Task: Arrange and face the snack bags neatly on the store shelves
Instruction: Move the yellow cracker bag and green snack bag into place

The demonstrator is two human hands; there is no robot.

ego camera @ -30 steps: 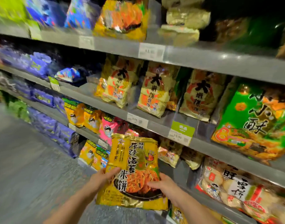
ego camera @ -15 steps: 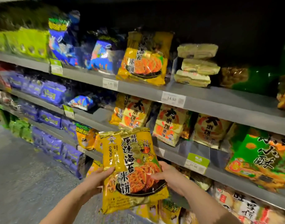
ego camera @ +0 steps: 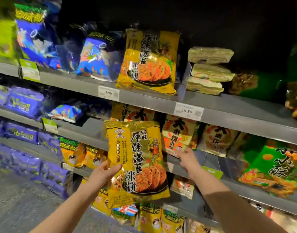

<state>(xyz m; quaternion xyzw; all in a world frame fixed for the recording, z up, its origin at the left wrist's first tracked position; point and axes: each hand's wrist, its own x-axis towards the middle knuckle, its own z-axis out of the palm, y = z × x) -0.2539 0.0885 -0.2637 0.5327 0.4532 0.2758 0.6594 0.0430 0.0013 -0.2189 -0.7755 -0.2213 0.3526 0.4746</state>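
Yellow foil snack bag (ego camera: 137, 162), upright, front-facing, in left hand (ego camera: 102, 174)

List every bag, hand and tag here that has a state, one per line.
left hand: gripping the held yellow bag's left edge
right hand: open, off the bag, reaching to the middle shelf
held yellow bag: upright, front facing out, off the shelves
matching yellow bag: standing on the upper shelf, leaning back
gold packs: lying flat, stacked
14.90 price tag: on the shelf edge
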